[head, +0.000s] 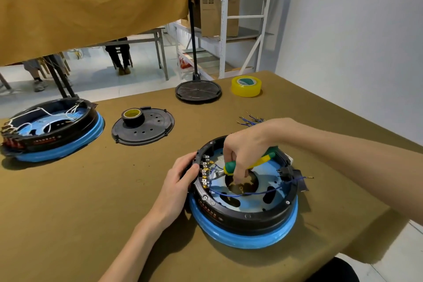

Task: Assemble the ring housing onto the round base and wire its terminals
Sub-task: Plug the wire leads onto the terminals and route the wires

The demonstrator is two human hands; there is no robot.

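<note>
On the olive-brown cloth-covered bench [114, 201], near its front right corner, sits the round blue plastic base [240, 239] with the black ring housing [247, 215] seated on top of it. Inside the ring shows a pale blue plate with dark cut-outs. A row of brass and silver terminals [204, 173] lines the inner left wall of the housing, and thin blue wires [251, 192] run from there across the plate to a black switch block [286, 173] on the right side.

The left hand [180, 181] grips the outer left wall of the housing, thumb curled over the rim just beside the terminals. The right hand [245, 151] reaches in from above, fingers curled round a green-and-yellow-handled screwdriver [249, 162] whose tip points at the terminal row.

Red markings on the front wall of the housing are too small to read.

At the far left stands a second blue base with a black ring [52, 130], holding white wires. Between the two lies a flat black round cover plate [146, 131] with a roll of black tape [133, 117] on it, its core yellow. Farther back are another black round lid [198, 91] and a roll of clear yellowish tape [246, 86] with a green-printed core, the print illegible. A small bunch of loose blue wires with metal ends [250, 120] lies just beyond the right wrist.
</note>
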